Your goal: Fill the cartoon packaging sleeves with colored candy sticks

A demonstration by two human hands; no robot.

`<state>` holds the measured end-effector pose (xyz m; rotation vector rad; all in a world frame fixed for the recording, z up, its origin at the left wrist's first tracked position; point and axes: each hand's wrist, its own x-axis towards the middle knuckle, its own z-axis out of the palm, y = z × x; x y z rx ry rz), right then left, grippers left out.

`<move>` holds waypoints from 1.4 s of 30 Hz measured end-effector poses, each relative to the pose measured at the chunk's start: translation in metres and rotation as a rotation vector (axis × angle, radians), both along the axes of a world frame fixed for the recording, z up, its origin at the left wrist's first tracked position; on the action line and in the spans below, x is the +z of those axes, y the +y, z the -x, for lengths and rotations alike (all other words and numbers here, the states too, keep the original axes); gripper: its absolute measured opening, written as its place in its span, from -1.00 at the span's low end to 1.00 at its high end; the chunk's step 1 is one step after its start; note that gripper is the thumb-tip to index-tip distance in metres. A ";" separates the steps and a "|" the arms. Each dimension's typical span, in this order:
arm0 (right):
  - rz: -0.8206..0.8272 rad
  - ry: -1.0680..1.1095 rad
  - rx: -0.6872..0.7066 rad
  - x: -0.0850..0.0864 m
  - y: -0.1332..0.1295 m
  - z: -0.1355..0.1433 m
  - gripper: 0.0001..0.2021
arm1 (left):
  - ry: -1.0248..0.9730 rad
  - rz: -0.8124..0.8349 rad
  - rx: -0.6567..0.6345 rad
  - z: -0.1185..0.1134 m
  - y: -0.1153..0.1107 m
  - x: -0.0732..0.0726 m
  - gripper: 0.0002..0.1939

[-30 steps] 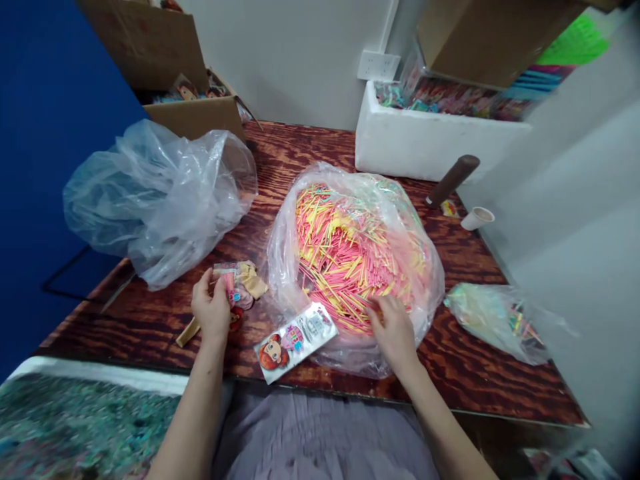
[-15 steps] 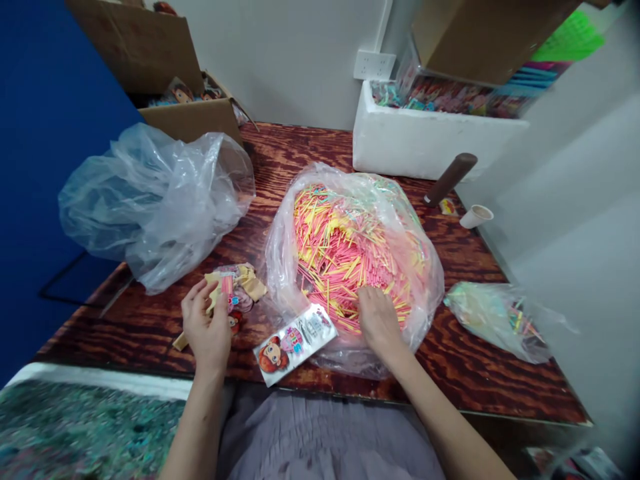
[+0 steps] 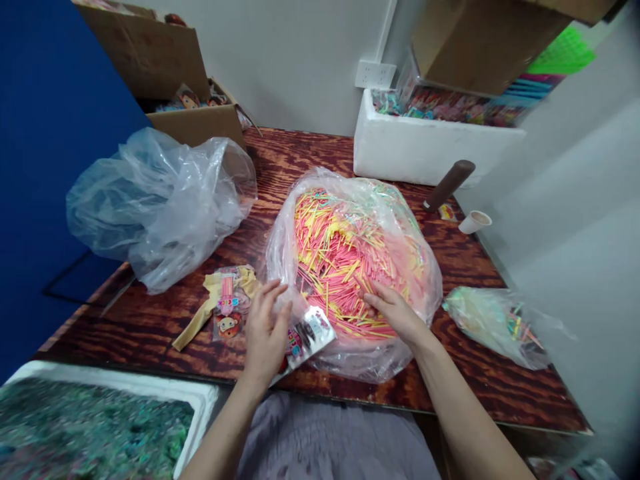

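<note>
A clear plastic bag (image 3: 433, 283) lies spread wide on the table, full of thin pink and yellow sticks (image 3: 333, 273). My right hand (image 3: 400, 317) is over the near right part of the pile, its fingers closed on a few sticks whose ends show at the fingertips. My left hand (image 3: 267, 333) hovers with fingers apart, holding nothing, above the left end of a silver printed packet (image 3: 315, 333) and hiding part of it. Left of that hand lies a small clear printed packet (image 3: 229, 325) beside a cream cloth strip (image 3: 197, 323).
A crumpled clear bag (image 3: 175, 207) sits at the left, before an open cardboard box (image 3: 200, 123). At the back right stands a white foam box (image 3: 430, 147). A brown tube (image 3: 449, 187), paper cup (image 3: 474, 222) and small bag (image 3: 493, 320) are at the right. A foam tray (image 3: 113, 377) borders the front left.
My left hand has moved right, from the cream strip to the silver packet. My right hand has drawn back slightly from the pile, with sticks at its fingertips. The view has shifted a little.
</note>
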<state>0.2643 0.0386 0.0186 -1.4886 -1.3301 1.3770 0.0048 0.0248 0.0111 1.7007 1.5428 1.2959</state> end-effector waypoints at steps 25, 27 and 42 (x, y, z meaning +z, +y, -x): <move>-0.203 -1.009 0.041 -0.024 0.013 0.086 -0.82 | 0.358 -0.032 -0.180 -0.005 -0.032 -0.045 -0.70; -0.160 -1.141 0.090 -0.025 0.020 0.096 -0.81 | 0.373 -0.046 -0.184 -0.008 -0.032 -0.049 -0.68; 0.209 0.559 -0.171 0.000 -0.004 0.076 -0.82 | 0.438 0.053 -0.137 0.013 -0.038 -0.047 -0.68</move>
